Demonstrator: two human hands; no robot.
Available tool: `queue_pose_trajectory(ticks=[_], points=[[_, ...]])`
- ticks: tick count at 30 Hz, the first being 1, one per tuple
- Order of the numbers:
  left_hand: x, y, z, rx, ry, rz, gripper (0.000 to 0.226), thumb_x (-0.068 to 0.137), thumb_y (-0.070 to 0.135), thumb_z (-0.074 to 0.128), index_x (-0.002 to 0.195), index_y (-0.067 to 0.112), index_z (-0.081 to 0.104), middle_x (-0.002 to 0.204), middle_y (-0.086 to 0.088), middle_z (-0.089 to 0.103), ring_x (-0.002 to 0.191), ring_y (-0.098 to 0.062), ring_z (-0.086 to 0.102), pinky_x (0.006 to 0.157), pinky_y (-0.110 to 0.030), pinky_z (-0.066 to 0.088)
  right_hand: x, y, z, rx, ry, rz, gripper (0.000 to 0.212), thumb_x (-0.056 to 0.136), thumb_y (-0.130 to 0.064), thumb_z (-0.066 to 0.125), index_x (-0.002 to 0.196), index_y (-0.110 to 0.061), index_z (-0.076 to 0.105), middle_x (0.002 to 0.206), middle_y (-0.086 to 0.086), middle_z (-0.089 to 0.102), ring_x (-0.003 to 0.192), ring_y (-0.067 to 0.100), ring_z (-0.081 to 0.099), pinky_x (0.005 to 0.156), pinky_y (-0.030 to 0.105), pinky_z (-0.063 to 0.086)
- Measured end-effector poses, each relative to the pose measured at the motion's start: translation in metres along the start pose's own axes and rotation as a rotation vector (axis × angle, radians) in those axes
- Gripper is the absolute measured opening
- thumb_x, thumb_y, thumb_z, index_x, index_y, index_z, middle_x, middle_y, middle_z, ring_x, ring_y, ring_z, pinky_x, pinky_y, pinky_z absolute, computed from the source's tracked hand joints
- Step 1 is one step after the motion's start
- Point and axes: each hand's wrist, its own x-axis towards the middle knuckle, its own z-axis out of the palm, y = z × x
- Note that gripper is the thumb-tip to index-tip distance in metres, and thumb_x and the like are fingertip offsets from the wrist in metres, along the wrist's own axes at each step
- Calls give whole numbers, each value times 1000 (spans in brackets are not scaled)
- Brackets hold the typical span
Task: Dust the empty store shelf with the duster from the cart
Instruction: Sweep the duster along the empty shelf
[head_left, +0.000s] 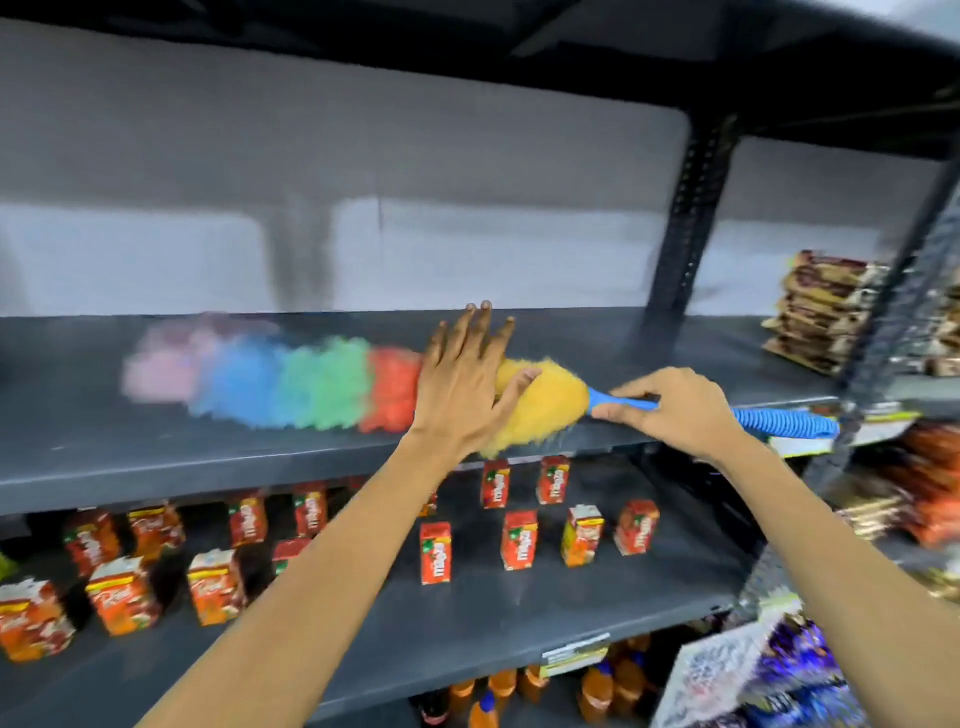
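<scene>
A fluffy duster (291, 384) with pink, blue, green, red and yellow bands lies along the empty dark grey shelf (104, 457), its far end blurred. My right hand (670, 408) grips its blue handle just behind the yellow band. My left hand (465, 379) is spread flat with fingers apart, over the red and yellow bands, thumb touching the yellow fluff. The ribbed end of the handle sticks out to the right past my right wrist.
Red juice cartons (435, 553) stand on the shelf below. Stacked snack packets (821, 312) sit at the right end of the dusted shelf, behind a perforated metal upright (685, 223). Orange bottles (597, 691) fill the bottom shelf, with more packets at right.
</scene>
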Motion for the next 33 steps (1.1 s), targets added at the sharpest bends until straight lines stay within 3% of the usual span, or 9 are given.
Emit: queue_pose_trajectory(ticks=[5, 7, 12, 17, 20, 24, 26, 29, 33], points=[[20, 45, 23, -22, -51, 106, 66, 91, 58, 22, 144, 18, 22, 156, -11, 17, 145, -25, 9, 118, -45, 7, -23, 58, -28, -164, 92, 148, 39, 75, -66, 57, 92, -36, 75, 74, -1, 73, 77, 26, 63, 57, 31, 40], [25, 57, 30, -39, -44, 136, 66, 91, 58, 24, 143, 17, 24, 156, -11, 19, 144, -26, 11, 118, -45, 6, -28, 71, -37, -222, 159, 179, 40, 75, -69, 55, 88, -37, 75, 71, 2, 71, 74, 29, 64, 54, 30, 39], [43, 80, 47, -2, -102, 188, 67, 91, 58, 21, 143, 17, 22, 156, -13, 19, 144, -28, 13, 117, -48, 10, -45, 96, -52, -246, 70, 246, 44, 76, -68, 56, 94, -33, 75, 73, 5, 74, 71, 27, 64, 50, 29, 45], [57, 104, 61, -39, -129, 242, 69, 91, 60, 19, 145, 17, 19, 156, -12, 16, 145, -26, 8, 118, -45, 4, -51, 104, -66, -322, 169, 353, 47, 77, -72, 50, 81, -32, 75, 49, 4, 56, 53, 26, 53, 42, 23, 31], [63, 116, 69, -43, -133, 273, 69, 91, 60, 18, 145, 17, 18, 156, -12, 17, 145, -26, 8, 118, -45, 4, -57, 115, -82, -387, 139, 461, 46, 79, -66, 55, 92, -27, 75, 58, 9, 62, 62, 31, 58, 53, 28, 42], [65, 125, 79, 24, -153, 318, 71, 89, 62, 12, 145, 18, 14, 157, -12, 15, 145, -25, 6, 118, -45, 5, -55, 120, -88, -497, 239, 619, 52, 85, -55, 57, 67, -6, 54, 65, 13, 54, 62, 31, 53, 58, 33, 40], [65, 125, 79, 31, -141, 331, 71, 89, 62, 12, 145, 18, 15, 157, -12, 15, 145, -25, 6, 117, -45, 5, -53, 119, -87, -486, 237, 610, 55, 85, -55, 56, 59, -7, 49, 60, 11, 51, 57, 29, 50, 55, 31, 39], [64, 124, 77, -18, -126, 320, 71, 89, 62, 14, 145, 18, 16, 157, -12, 15, 145, -24, 7, 117, -44, 4, -62, 120, -89, -379, 169, 622, 53, 81, -61, 57, 73, -10, 69, 62, 12, 59, 62, 32, 57, 55, 31, 42], [60, 119, 72, -10, -112, 283, 69, 90, 60, 12, 145, 18, 17, 156, -11, 17, 145, -25, 7, 118, -45, 6, -55, 102, -74, -415, 273, 691, 51, 84, -52, 59, 62, -8, 48, 72, 15, 60, 72, 34, 61, 61, 34, 44]])
